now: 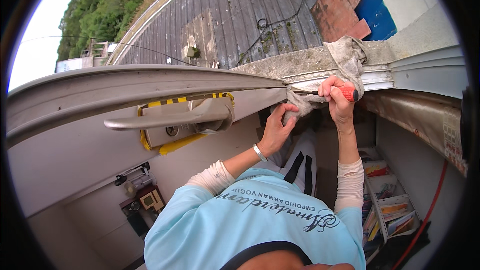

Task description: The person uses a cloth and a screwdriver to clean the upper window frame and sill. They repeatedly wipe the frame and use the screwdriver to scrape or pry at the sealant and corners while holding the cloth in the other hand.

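My right hand (339, 99) grips the red handle of a screwdriver-like tool (348, 94), whose dark shaft points left over the window track. A grey, dirty cloth (347, 54) hangs over the concrete sill and runs down across the white window track (377, 80). The cloth's lower end (300, 103) is bunched beside the sash edge, and the tool lies against it. My left hand (281, 122) holds this bunched end between thumb and fingers. The tool's tip is hidden or too small to make out.
A sliding window frame (150, 78) spans the left. Below it sits a metal door handle (168, 118) edged with yellow tape. Outside lie a corrugated roof (232, 15), a black cable and reddish boards (335, 11). A shelf of books (393, 210) stands lower right, near a red cord (427, 213).
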Motion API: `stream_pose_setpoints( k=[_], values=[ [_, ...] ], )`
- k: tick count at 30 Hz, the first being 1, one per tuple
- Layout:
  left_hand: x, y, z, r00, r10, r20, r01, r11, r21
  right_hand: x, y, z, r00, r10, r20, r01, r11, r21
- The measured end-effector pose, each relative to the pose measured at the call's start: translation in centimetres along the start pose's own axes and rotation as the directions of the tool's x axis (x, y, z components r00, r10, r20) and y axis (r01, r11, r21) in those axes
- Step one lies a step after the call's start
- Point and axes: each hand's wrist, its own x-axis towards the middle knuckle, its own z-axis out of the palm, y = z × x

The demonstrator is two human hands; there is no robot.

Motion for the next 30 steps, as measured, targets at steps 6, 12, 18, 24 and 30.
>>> stream_pose_setpoints(
  k=[6, 12, 18, 24, 30],
  values=[
    [0.8, -1.0, 1.7, 0.992, -0.047, 0.113, 0.067, 0.981, -0.181, 4.0, -4.6, -0.5, 0.984, 0.166, 0.067, -0.13, 0.921, -0.366],
    [0.4, 0.2, 4.4, 0.978, 0.016, 0.206, 0.036, 0.968, -0.249, 4.3, -9.7, -0.2, 0.993, 0.091, 0.08, -0.015, 0.749, -0.662],
    [0.5, 1.2, 2.3, 0.995, 0.042, 0.087, -0.033, 0.994, -0.1, 1.0, -2.2, -1.2, 0.995, -0.069, 0.076, 0.079, 0.988, -0.129],
    [0.4, 0.6, 1.6, 0.994, 0.08, 0.079, -0.076, 0.996, -0.054, -2.8, -6.4, -5.6, 0.972, -0.237, -0.012, 0.215, 0.902, -0.376],
    [0.1, 2.1, 1.6, 0.991, 0.116, 0.065, -0.118, 0.993, 0.026, -2.3, -3.5, -3.7, 0.951, -0.31, -0.025, 0.308, 0.95, -0.045]
  ],
)
